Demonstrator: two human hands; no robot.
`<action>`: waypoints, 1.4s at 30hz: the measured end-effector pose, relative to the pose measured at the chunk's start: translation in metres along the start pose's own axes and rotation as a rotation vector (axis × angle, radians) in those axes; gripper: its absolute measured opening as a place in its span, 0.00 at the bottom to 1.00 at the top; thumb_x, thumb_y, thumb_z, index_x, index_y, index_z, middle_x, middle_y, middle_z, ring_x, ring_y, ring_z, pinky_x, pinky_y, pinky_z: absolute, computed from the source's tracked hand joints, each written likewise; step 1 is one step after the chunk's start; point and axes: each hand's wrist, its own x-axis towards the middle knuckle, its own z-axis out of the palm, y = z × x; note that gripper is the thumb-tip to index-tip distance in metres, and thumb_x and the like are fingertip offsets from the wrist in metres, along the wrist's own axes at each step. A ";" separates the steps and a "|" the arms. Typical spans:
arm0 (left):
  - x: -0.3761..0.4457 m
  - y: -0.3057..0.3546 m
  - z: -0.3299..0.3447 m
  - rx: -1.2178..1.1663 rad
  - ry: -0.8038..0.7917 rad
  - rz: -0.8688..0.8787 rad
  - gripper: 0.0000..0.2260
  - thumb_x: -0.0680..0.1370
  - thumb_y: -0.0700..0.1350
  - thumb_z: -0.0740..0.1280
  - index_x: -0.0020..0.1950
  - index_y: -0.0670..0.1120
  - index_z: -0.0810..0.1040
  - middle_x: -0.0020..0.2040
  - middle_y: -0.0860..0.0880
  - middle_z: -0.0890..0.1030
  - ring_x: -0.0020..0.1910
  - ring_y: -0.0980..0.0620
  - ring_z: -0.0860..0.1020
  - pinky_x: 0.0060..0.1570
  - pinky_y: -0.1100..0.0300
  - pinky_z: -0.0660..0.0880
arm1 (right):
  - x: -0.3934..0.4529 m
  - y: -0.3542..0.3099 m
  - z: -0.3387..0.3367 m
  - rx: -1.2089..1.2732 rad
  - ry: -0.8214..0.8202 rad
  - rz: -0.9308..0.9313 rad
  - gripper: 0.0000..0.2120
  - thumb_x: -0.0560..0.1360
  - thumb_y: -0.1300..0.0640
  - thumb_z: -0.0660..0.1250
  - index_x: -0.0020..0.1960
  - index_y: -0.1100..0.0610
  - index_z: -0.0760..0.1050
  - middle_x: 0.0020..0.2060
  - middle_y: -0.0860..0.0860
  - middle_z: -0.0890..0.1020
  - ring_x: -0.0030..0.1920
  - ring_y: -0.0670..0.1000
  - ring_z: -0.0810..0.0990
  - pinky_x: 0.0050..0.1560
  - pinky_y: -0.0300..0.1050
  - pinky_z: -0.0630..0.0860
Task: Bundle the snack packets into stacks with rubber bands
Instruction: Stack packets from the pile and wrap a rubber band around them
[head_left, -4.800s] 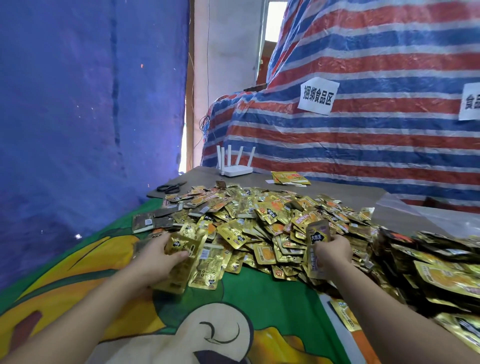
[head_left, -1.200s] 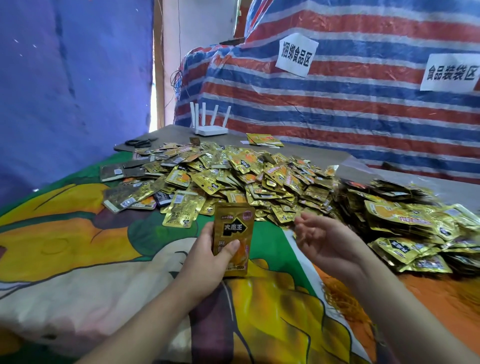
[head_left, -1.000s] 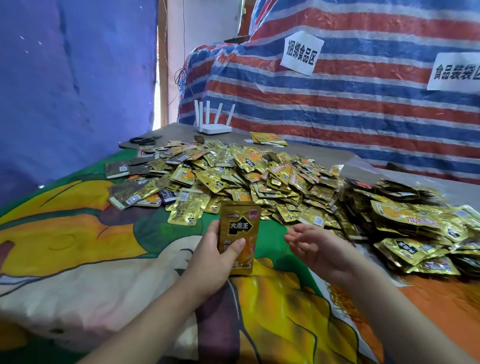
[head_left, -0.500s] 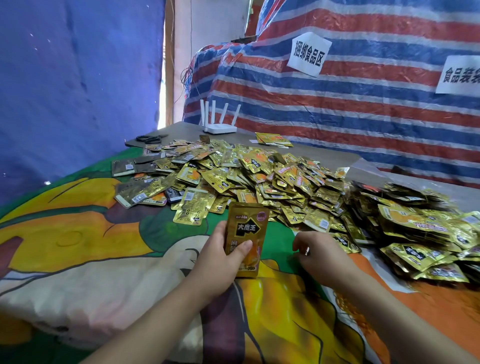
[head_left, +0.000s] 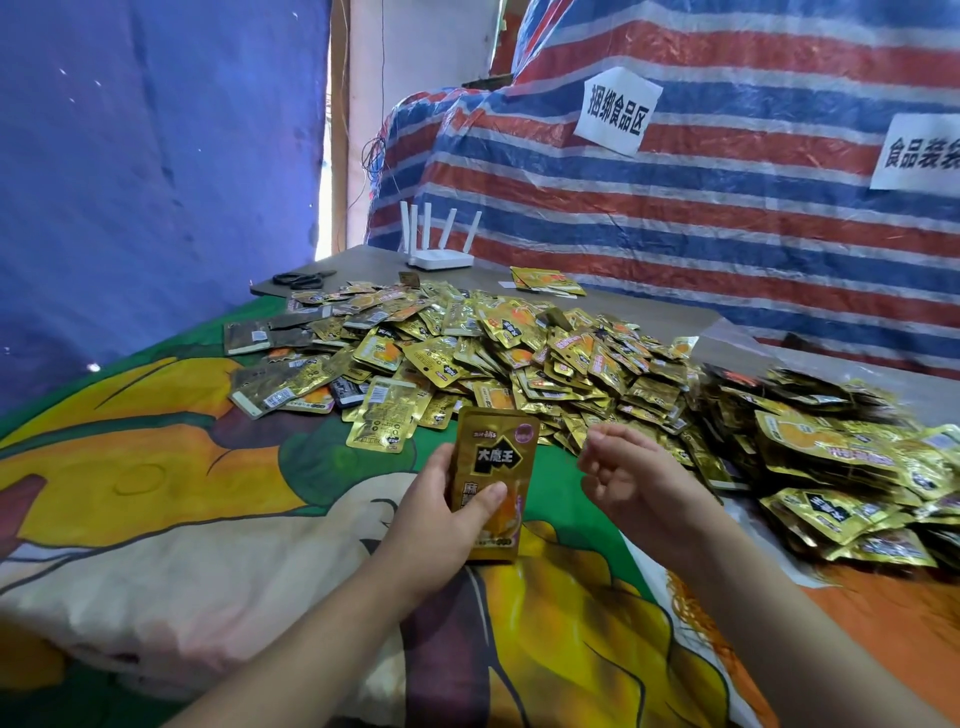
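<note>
We look down on a person's two bare hands above a tabletop (head_left: 644, 312) spread with a bright cartoon-print cloth (head_left: 156, 467). The left hand (head_left: 441, 525) holds an upright stack of gold snack packets (head_left: 493, 483), thumb pressed across the printed front and the fingers wrapped behind; the stack stands on the cloth just short of the heap. The right hand (head_left: 634, 478) hovers just beside it, palm turned inward, its fingers loosely curled and a little apart; we cannot tell whether a rubber band lies between them.

Beyond the hands, a loose heap of gold packets (head_left: 493, 353) covers the middle of the tabletop, some face up, some showing their barcoded backs. A second, denser pile of packets (head_left: 831, 441) lies to the right, partly on clear plastic sheeting (head_left: 737, 338). A small separate bundle of packets (head_left: 545, 280) rests farther back, apart from the heap.

At the far edge of the tabletop stands a white router (head_left: 441, 249) with its antennas raised, and a pair of black scissors (head_left: 304, 279) lies at the left corner. A red, white and blue striped tarp (head_left: 727, 208) rises behind, bearing two white paper signs (head_left: 618, 109) with Chinese characters. A blue tarp (head_left: 130, 182) hangs on the left.
</note>
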 end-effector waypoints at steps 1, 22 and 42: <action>0.000 0.000 0.000 -0.003 0.004 0.007 0.12 0.77 0.46 0.71 0.57 0.56 0.73 0.52 0.54 0.84 0.51 0.56 0.83 0.57 0.47 0.79 | 0.000 -0.001 0.002 0.050 -0.002 -0.010 0.04 0.70 0.63 0.71 0.44 0.58 0.79 0.35 0.53 0.79 0.34 0.47 0.79 0.32 0.37 0.75; -0.007 0.004 -0.001 0.153 0.088 0.153 0.10 0.76 0.48 0.71 0.51 0.60 0.73 0.44 0.61 0.83 0.44 0.65 0.81 0.40 0.73 0.75 | -0.002 -0.025 0.023 0.061 0.050 0.047 0.05 0.72 0.56 0.69 0.41 0.56 0.73 0.32 0.49 0.75 0.28 0.45 0.75 0.27 0.35 0.72; -0.001 0.017 0.005 0.383 -0.121 0.198 0.12 0.70 0.59 0.69 0.50 0.68 0.70 0.46 0.62 0.80 0.43 0.64 0.79 0.42 0.59 0.79 | 0.006 -0.088 0.084 -1.746 -0.462 -0.176 0.18 0.72 0.43 0.74 0.60 0.40 0.78 0.54 0.33 0.78 0.51 0.32 0.78 0.46 0.30 0.72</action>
